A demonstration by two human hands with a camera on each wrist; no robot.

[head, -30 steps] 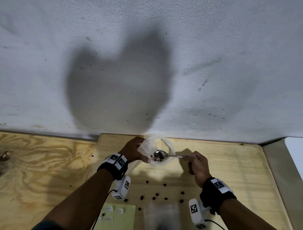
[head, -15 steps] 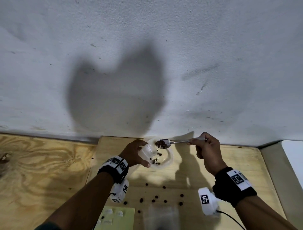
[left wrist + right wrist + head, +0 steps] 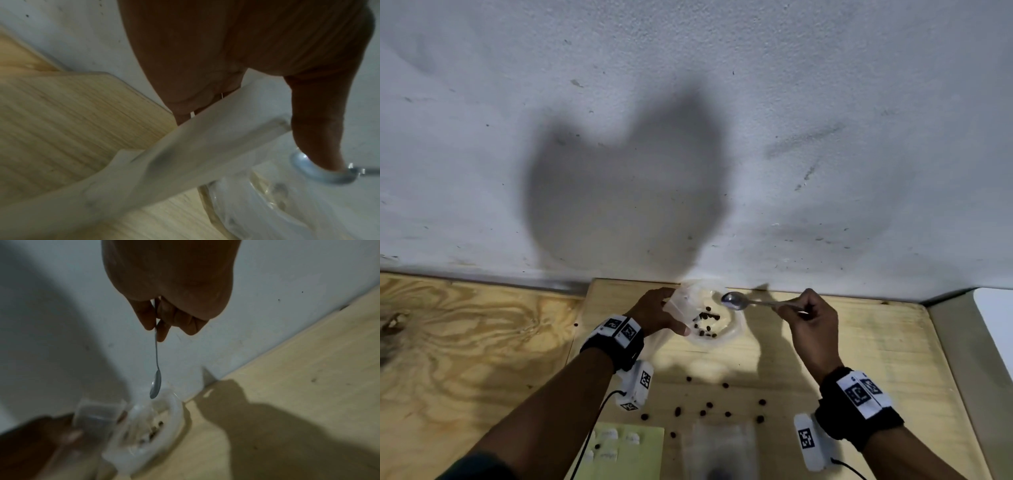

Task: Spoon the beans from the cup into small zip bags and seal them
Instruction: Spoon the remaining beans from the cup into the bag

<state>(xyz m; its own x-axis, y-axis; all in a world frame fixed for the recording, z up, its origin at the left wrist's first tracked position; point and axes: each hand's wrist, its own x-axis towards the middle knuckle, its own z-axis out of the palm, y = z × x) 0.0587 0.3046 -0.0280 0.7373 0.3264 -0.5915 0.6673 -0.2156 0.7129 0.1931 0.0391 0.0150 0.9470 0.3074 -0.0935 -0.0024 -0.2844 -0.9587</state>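
Observation:
My left hand (image 3: 671, 313) grips a small clear zip bag (image 3: 678, 304) and holds it tilted at the left rim of the clear plastic cup (image 3: 736, 329). Several dark beans (image 3: 705, 322) lie in the cup's bottom. My right hand (image 3: 782, 306) pinches the handle of a metal spoon (image 3: 732, 301). Its bowl hovers above the cup's far rim, just right of the bag, and looks empty. In the left wrist view the bag (image 3: 205, 146) crosses the frame with the spoon (image 3: 320, 172) beyond my thumb. The right wrist view shows the spoon (image 3: 155, 386) hanging over the cup (image 3: 156, 423).
The cup stands at the back of a pale wooden board (image 3: 859, 359), close to the white wall (image 3: 722, 137). Several loose beans (image 3: 709, 404) are scattered on the board in front of me. A stack of clear bags (image 3: 719, 445) and a green sheet (image 3: 626, 448) lie near the front edge.
My right hand lifted the spoon out of the cup with beans in it and raised it beside the bag; the bowl now looks empty. My left hand kept the bag at the cup.

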